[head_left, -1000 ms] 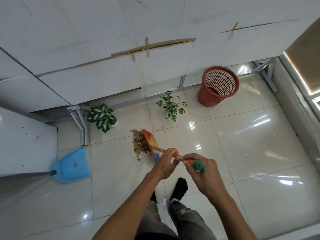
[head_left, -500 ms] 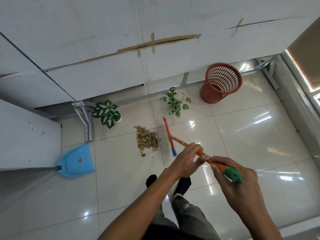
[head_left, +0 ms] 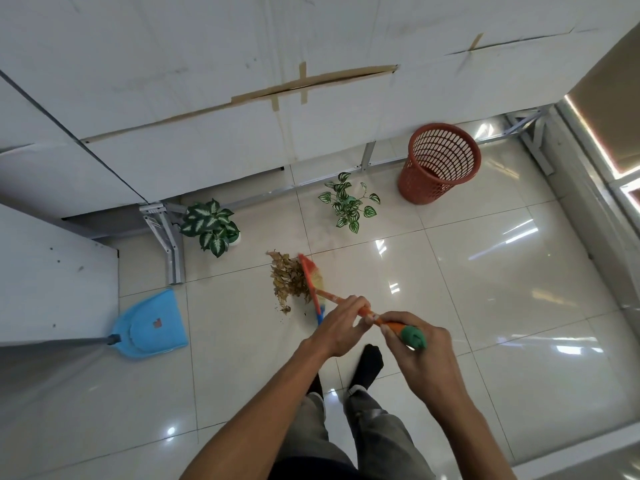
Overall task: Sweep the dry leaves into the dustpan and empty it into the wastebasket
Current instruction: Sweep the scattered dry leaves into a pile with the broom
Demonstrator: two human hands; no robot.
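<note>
A pile of dry brown leaves lies on the white floor tiles ahead of my feet. The broom, with an orange head and an orange handle ending in a green cap, presses against the pile's right side. My left hand grips the handle lower down, and my right hand holds the upper end by the green cap. A blue dustpan with a grey handle rests on the floor far to the left, apart from the leaves. The red mesh wastebasket stands upright at the back right near the wall.
Two green potted plants stand by the wall, one at the left and one in the middle. Metal bracket legs hold up white panels along the back. A white panel juts in at the left, above the dustpan handle.
The broom head, lifted away to the right of the leaves half a second ago, is back down against the pile's right side. Both hands moved left with the handle.
</note>
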